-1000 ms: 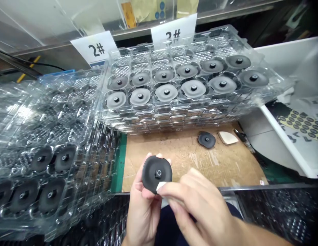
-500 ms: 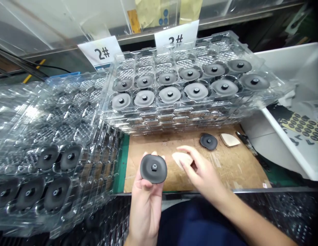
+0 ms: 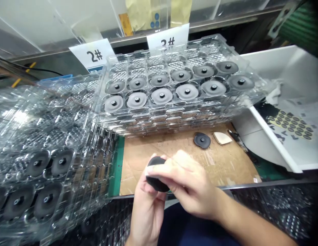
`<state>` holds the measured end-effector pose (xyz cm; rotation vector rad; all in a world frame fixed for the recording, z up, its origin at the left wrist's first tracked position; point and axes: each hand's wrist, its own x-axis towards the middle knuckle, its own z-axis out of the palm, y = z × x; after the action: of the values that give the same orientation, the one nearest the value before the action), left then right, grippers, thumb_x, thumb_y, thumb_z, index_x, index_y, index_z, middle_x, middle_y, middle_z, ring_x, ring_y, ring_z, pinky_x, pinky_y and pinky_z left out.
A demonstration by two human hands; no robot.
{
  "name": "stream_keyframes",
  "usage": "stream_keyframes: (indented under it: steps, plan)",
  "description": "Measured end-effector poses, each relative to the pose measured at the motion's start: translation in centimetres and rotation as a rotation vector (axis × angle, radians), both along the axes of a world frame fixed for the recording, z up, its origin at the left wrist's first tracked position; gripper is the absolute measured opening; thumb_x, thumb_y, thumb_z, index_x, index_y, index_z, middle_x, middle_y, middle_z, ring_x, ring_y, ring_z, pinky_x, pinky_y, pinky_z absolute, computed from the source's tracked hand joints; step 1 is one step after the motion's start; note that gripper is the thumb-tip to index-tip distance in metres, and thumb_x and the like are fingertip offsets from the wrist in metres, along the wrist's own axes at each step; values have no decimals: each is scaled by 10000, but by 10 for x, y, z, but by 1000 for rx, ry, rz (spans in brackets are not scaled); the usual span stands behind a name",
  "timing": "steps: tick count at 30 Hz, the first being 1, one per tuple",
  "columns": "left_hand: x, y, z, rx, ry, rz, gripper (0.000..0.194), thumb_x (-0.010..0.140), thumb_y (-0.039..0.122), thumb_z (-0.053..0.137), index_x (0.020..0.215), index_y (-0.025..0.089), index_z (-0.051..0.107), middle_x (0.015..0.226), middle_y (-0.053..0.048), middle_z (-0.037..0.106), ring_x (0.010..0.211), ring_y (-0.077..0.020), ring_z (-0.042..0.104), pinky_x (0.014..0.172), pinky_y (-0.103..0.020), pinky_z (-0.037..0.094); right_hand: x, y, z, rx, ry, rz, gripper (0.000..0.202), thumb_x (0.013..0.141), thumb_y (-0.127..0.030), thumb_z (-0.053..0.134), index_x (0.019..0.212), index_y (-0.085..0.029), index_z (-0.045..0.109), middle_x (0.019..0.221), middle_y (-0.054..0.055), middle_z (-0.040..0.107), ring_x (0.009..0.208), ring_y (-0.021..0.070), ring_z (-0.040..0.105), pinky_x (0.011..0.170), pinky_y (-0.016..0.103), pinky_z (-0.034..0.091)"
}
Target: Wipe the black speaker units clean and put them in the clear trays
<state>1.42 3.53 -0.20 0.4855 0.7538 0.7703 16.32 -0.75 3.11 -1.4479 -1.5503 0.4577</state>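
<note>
Trays of clear plastic (image 3: 171,116) stacked at back, brown cardboard sheet (image 3: 137,148) in front. Left hand (image 3: 148,200) and right hand (image 3: 188,184) meet over the cardboard's near edge: left fingers wrap the rim of a black disc (image 3: 158,185), right fingers bend across it, pinched narrow on a white pad (image 3: 148,170), mostly hidden, only an edge showing.

Person's left hand (image 3: 148,201) low centre, forearm near upright in view, palm turned up, fingers curled in a grip. Right forearm (image 3: 241,215), bare, slants in from lower right; right hand (image 3: 192,184) knuckles up, index pointing left across the left hand's fingers.
</note>
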Motion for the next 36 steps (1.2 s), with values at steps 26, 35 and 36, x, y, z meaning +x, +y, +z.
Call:
stream_keyframes:
  steps: [26, 35, 36]
  plan:
    - [-8, -5, 3, -42, -21, -47, 450, 716, 322, 666, 1153, 255, 579, 1186, -64, 621, 1050, -220, 589, 820, -256, 519, -12, -16, 1, -64, -11, -52, 305, 876, -184, 469, 1174, -209, 526, 1001, 35, 650, 861, 175, 580, 760, 318, 438]
    - [-13, -6, 6, -96, 19, -45, 497, 658, 291, 724, 1137, 287, 592, 1048, -22, 689, 990, -187, 615, 782, -191, 514, -38, 6, 22, -57, -87, 57, 243, 871, -133, 425, 1063, -126, 574, 864, 54, 637, 719, 162, 520, 678, 312, 390]
    - [-12, -6, 9, -115, 11, -61, 506, 647, 307, 730, 1135, 286, 596, 1035, -22, 691, 987, -184, 615, 757, -174, 516, -38, 6, 23, -12, -99, 26, 259, 874, -138, 412, 1080, -104, 565, 863, 71, 633, 726, 171, 518, 685, 323, 388]
